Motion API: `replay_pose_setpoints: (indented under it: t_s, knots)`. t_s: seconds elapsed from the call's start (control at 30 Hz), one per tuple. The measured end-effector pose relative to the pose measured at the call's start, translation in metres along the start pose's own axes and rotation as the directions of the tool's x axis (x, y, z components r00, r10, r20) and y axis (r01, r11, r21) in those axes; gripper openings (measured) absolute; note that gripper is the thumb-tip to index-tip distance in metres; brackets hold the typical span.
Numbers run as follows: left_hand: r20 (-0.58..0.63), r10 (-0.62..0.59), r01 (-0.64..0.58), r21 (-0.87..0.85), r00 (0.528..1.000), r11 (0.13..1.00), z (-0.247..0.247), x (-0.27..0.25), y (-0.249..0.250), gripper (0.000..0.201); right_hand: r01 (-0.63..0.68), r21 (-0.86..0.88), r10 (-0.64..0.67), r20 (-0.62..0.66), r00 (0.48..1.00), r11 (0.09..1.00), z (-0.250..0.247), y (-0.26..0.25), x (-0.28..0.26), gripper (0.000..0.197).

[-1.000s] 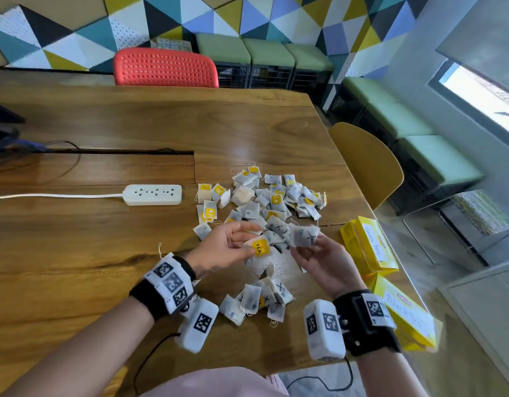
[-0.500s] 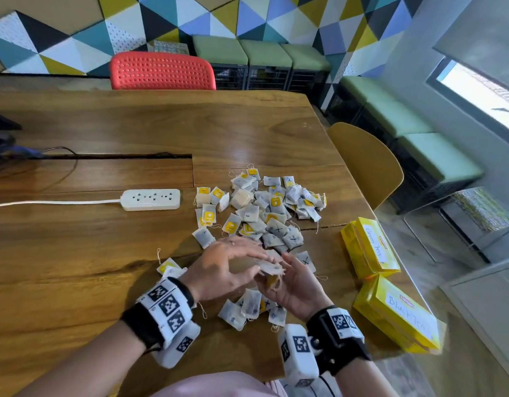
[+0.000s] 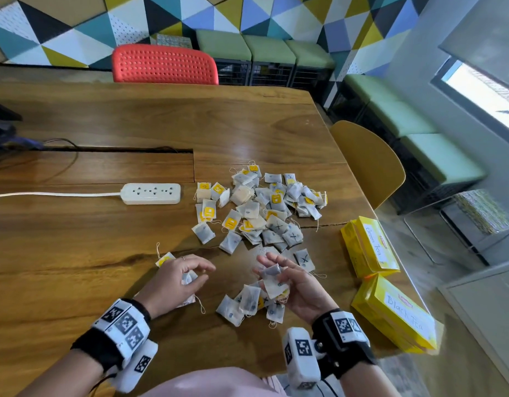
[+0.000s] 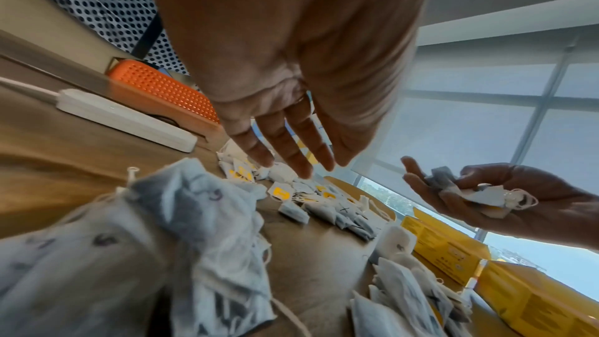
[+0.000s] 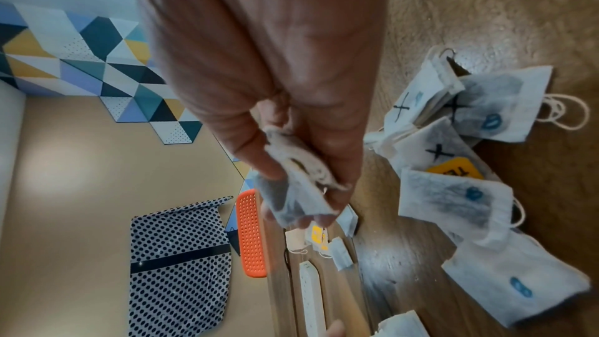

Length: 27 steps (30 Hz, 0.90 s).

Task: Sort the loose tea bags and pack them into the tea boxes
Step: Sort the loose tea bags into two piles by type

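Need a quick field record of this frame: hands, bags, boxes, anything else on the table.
left hand: fingers open over small bag pile near table edge
right hand: holds a few tea bags
loose tea bags: heap at table centre, some marked X
green tea box: right edge, closed
black tea box: nearer, right edge
power strip: left of heap
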State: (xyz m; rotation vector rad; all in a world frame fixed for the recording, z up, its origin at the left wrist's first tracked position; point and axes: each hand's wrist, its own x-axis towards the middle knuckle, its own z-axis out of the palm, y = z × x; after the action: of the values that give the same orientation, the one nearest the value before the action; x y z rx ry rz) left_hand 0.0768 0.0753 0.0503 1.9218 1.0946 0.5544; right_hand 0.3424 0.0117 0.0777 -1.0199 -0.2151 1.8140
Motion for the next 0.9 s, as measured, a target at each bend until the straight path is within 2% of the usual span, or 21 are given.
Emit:
replay_pose_setpoints:
  t_s: [0.07, 0.13, 0.2, 0.27, 0.3, 0.4, 0.47, 0.53, 0.57, 0.7, 0.83, 0.9]
  knots:
    - [-0.029, -0.035, 0.035, -0.01, 0.999, 0.999, -0.001, -0.004, -0.008, 0.023, 0.011, -0.067, -0.011, 0.005, 1.0, 0.998, -0.002, 0.0, 0.001, 0.045]
    - [-0.052, -0.074, 0.074, -0.008, 0.996, 0.997, -0.001, -0.008, -0.015, 0.022, 0.022, -0.308, -0.031, -0.025, 0.999, 0.951, -0.003, -0.002, 0.002, 0.037]
    - [-0.058, -0.101, 0.1, -0.019, 0.993, 0.995, 0.0, -0.012, -0.018, 0.021, 0.031, -0.658, -0.135, -0.107, 0.985, 0.752, -0.006, -0.007, 0.003, 0.027]
    - [-0.053, -0.113, 0.112, -0.014, 0.992, 0.994, 0.002, -0.013, -0.018, 0.022, 0.029, -0.838, -0.287, -0.154, 0.945, 0.544, -0.019, -0.013, 0.009, 0.023]
    - [-0.049, -0.115, 0.115, -0.002, 0.992, 0.993, 0.003, -0.012, -0.017, 0.022, 0.012, -0.877, -0.354, -0.181, 0.918, 0.48, -0.028, -0.015, 0.012, 0.021]
    - [-0.048, -0.104, 0.106, 0.036, 0.993, 0.994, 0.005, -0.003, -0.009, 0.022, -0.095, -0.923, -0.488, -0.282, 0.826, 0.373, -0.06, -0.02, 0.016, 0.012]
    - [-0.052, -0.096, 0.099, 0.066, 0.994, 0.993, 0.008, 0.009, -0.001, 0.021, -0.172, -0.943, -0.516, -0.302, 0.801, 0.285, -0.084, -0.02, 0.014, 0.008]
    - [-0.046, -0.117, 0.121, 0.124, 0.992, 0.985, 0.014, 0.023, 0.008, 0.019, -0.234, -0.958, -0.513, -0.288, 0.809, 0.168, -0.108, -0.02, 0.011, 0.008]
    - [-0.035, -0.143, 0.147, 0.147, 0.989, 0.978, 0.018, 0.031, 0.012, 0.018, -0.253, -0.958, -0.493, -0.287, 0.821, 0.137, -0.118, -0.02, 0.009, 0.01]
    - [-0.002, -0.233, 0.226, 0.251, 0.972, 0.941, 0.034, 0.073, 0.023, 0.019, -0.202, -0.972, -0.402, -0.233, 0.886, 0.118, -0.143, -0.017, 0.005, 0.018]
    - [-0.107, -0.274, 0.294, 0.289, 0.956, 0.911, 0.046, 0.123, 0.017, 0.024, -0.119, -0.991, -0.411, -0.132, 0.902, 0.055, -0.154, -0.016, 0.01, 0.019]
    - [-0.123, -0.307, 0.33, 0.3, 0.944, 0.895, 0.053, 0.144, 0.015, 0.03, -0.104, -0.994, -0.405, -0.103, 0.908, 0.021, -0.157, -0.017, 0.012, 0.018]
